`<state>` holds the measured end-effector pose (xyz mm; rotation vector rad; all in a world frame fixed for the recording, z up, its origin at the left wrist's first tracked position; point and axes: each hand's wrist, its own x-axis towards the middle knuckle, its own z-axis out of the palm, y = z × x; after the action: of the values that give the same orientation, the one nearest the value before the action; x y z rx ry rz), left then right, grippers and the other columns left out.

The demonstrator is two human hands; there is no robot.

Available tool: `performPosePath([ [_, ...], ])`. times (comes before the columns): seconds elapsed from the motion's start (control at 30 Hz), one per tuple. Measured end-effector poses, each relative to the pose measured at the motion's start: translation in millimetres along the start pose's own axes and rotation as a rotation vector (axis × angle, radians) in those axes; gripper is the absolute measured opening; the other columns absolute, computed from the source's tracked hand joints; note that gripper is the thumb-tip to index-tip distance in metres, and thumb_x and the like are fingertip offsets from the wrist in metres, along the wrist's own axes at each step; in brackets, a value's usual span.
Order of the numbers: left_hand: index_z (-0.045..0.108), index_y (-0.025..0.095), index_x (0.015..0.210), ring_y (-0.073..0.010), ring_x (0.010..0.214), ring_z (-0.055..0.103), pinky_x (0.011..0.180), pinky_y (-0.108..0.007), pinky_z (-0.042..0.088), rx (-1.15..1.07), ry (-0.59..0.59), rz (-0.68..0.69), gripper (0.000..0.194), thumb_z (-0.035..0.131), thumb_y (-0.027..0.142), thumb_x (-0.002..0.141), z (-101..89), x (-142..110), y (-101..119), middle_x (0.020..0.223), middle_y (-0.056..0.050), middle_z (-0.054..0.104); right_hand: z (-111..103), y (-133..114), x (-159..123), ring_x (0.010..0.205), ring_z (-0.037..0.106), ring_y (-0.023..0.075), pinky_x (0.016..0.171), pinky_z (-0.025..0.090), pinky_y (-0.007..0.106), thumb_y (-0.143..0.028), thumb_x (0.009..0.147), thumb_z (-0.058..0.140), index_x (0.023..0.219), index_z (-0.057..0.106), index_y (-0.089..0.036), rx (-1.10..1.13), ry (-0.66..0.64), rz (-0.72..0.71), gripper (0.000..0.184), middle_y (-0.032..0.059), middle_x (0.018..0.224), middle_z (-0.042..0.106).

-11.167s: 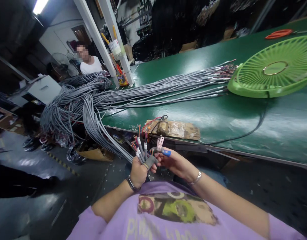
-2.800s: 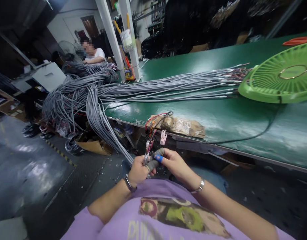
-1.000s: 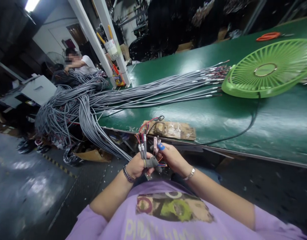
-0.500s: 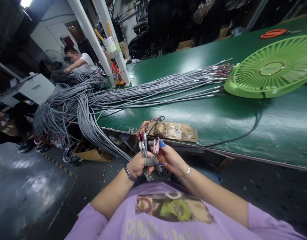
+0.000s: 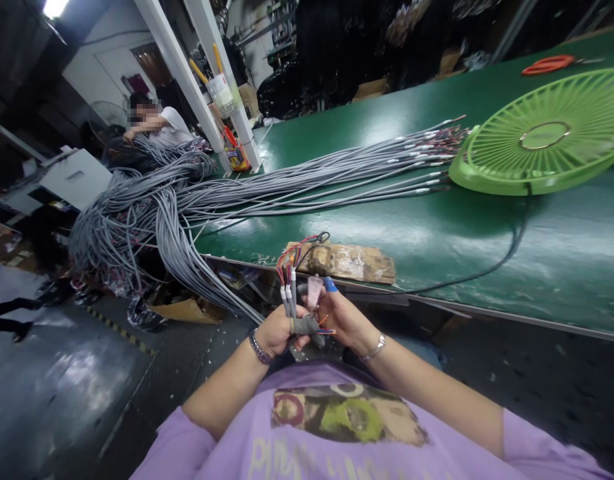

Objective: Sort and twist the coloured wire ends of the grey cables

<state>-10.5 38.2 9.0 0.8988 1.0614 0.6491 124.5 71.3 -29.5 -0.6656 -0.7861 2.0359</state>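
Observation:
My left hand (image 5: 275,331) is closed round a few grey cables (image 5: 293,303), whose white-banded ends point up and fan out into thin red, black and other coloured wires (image 5: 289,272). Its thumb wears a grey wrap (image 5: 305,325). Just to the right, my right hand (image 5: 351,325) is closed on a small pale pink tool (image 5: 315,291), blurred, that looks like a clip or small cutter. Blue tape (image 5: 330,285) covers a fingertip of that hand. Short orange and blue wire ends (image 5: 327,331) show between the two hands.
A worn wooden block (image 5: 357,262) lies at the edge of the green table (image 5: 427,247). Long grey cables (image 5: 307,177) stretch across it from a heaped bundle (image 5: 121,220). A green fan (image 5: 541,137) and orange-handled scissors (image 5: 549,65) are right. Another person (image 5: 169,127) works at back left.
The pink tool in my right hand has turned slightly and now looks blurred. Both hands stay almost in place. Dark-clad legs have come into view at the far left.

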Motion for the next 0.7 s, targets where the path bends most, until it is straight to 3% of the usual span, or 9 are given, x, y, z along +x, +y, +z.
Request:
performPosePath([
  [0.13,0.056,0.015,0.045,-0.0064,0.029,0.036,0.034,-0.022,0.026,0.052,0.024,0.064,0.05,0.079,0.058,0.054,4.0,-9.9,-3.0,0.034,0.002,0.047,1.8,-7.4,-3.2,0.06,0.054,0.012,0.054,0.045,0.022,-0.067,0.07,0.065,0.081,0.066,-0.021,0.155,0.031,0.079,0.047,0.0006,0.071,0.062],
  [0.3,0.056,0.015,0.046,-0.0074,0.031,0.04,0.036,-0.022,0.029,0.082,0.071,0.137,0.053,0.075,0.062,0.058,6.2,-14.3,-6.0,0.035,0.001,0.048,6.7,-13.9,-6.6,0.055,0.047,0.0095,0.053,0.042,0.022,-0.051,0.063,0.079,0.067,0.064,-0.019,0.082,0.067,-0.012,0.036,-0.0024,0.063,0.056],
  [0.53,0.057,0.015,0.051,-0.0068,0.029,0.036,0.033,-0.022,0.024,-0.054,0.08,0.12,0.052,0.081,0.061,0.048,4.3,-2.2,-6.9,0.035,0.002,0.048,6.9,-9.5,-4.0,0.052,0.048,0.0111,0.052,0.045,0.025,-0.065,0.064,0.072,0.065,0.065,-0.019,0.082,0.081,-0.037,0.047,0.0,0.059,0.057],
  [0.7,0.059,0.014,0.051,-0.0065,0.029,0.036,0.033,-0.021,0.024,-0.066,0.058,0.133,0.053,0.081,0.061,0.048,4.4,2.1,-7.4,0.035,0.002,0.048,5.7,-6.2,1.9,0.055,0.055,0.013,0.054,0.051,0.025,-0.063,0.064,0.074,0.071,0.068,-0.018,0.184,0.029,0.044,0.046,0.0014,0.062,0.061],
])
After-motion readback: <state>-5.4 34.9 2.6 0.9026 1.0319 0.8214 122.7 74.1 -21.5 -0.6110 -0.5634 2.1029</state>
